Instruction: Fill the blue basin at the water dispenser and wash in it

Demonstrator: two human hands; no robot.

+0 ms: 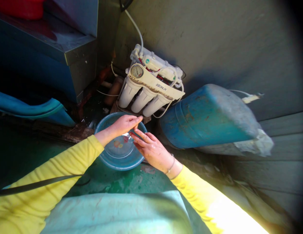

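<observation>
A blue plastic basin point(120, 165) stands on the floor, with liquid and a few reddish and yellowish patches showing inside. Above it my two hands come together at the fingertips. My left hand point(127, 124) reaches in from the left, its fingers stretched out and partly overlapping; nothing shows in it. From the right comes my right hand point(155, 150), back upward and looking wet, fingers extended and a little apart, holding nothing visible. A thin bracelet point(171, 164) circles my right wrist. Both my palms are hidden.
Behind the basin stands a white water filter unit point(144, 92) with a gauge and tubes, against the grey wall point(227, 42). A blue barrel point(205, 120) is to its right. A metal-edged counter point(80, 55) carrying a red tub point(21, 8) is at upper left. Light green cloth point(117, 213) lies nearest me.
</observation>
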